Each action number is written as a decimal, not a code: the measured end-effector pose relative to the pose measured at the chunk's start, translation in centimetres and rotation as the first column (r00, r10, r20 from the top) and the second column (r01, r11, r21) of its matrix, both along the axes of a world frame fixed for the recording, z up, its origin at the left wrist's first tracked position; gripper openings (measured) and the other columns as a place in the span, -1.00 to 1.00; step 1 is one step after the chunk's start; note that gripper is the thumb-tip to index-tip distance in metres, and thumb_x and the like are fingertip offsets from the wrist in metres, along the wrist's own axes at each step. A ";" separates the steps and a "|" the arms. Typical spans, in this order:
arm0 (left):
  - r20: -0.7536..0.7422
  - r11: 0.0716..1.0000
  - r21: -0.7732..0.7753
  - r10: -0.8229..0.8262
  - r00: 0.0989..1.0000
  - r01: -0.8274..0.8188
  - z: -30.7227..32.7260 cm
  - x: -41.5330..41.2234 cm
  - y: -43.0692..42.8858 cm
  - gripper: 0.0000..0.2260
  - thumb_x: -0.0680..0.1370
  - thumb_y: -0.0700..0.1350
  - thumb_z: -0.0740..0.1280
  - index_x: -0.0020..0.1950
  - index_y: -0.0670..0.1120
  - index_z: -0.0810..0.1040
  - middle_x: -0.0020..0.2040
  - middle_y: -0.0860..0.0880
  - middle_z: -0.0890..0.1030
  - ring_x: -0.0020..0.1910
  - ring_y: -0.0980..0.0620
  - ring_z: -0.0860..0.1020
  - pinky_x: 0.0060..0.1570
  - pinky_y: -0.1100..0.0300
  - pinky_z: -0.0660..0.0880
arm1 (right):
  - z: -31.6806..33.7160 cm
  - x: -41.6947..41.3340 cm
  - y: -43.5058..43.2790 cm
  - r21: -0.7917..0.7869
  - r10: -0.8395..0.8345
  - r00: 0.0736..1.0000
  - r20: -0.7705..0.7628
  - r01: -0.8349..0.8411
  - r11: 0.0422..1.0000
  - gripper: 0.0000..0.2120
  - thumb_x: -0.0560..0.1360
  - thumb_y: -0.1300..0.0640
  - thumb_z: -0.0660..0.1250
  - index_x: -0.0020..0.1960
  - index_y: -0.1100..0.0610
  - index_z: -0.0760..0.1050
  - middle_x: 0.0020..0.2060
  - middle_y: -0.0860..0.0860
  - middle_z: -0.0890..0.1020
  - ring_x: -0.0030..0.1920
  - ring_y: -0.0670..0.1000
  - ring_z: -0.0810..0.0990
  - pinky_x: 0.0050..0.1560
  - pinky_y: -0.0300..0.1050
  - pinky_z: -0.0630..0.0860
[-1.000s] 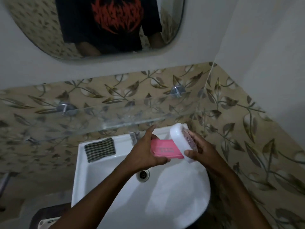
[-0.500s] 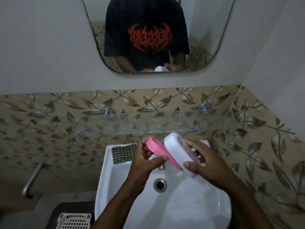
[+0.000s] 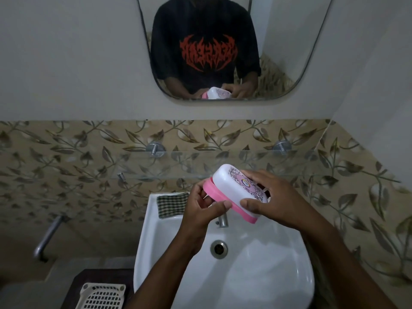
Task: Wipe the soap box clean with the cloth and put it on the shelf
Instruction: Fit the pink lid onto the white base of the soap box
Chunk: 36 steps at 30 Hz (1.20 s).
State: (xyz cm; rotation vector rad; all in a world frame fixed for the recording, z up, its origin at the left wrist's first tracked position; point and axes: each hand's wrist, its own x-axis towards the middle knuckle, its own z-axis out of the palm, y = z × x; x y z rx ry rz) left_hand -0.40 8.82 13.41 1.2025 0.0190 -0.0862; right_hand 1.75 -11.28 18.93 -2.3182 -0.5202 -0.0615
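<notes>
- Soap box (image 3: pixel 231 188): in the air over the back of the sink (image 3: pixel 151 241), above the tap (image 3: pixel 223 220), tilted, just in front of the glass shelf (image 3: pixel 200 161) and a little below it.
- Left hand (image 3: pixel 200 210): thumb and fingers pinch the left end of the pink base (image 3: pixel 214 194).
- Right hand (image 3: pixel 274 197): curled over the white lid (image 3: pixel 227 181), thumb on the near edge, fingers over the far side.
- Lid sits on the base, looks slightly skewed (can't tell if it's fully seated).
- Cloth (image 3: pixel 171 204): flat on the sink's back left corner, neither of my hands on it.
- Step, my read: closing the box up. Whether the wipe is done, the frame doesn't say.
- Next, if not wiped: free one hand, get the cloth and go over the lid and base.
- If wiped: level the box, lift it over the shelf's front edge and set it flat between the two brackets.
- Risks: glass shelf, so place gently; a loose lid could slip into the sink.
</notes>
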 end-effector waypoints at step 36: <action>0.019 0.986 -0.169 -0.005 1.000 0.008 2.0 -0.2 0.6 -0.31 0.21 -0.16 0.54 0.32 -0.15 0.44 0.21 -0.22 0.58 0.20 -0.20 0.57 0.11 -0.06 0.58 | -0.8 -0.2 2.5 0.092 0.044 0.983 -0.176 -0.028 0.995 -0.16 0.29 -0.53 0.13 0.48 -0.17 0.19 0.31 -0.14 0.44 0.25 -0.13 0.46 0.21 -0.03 0.50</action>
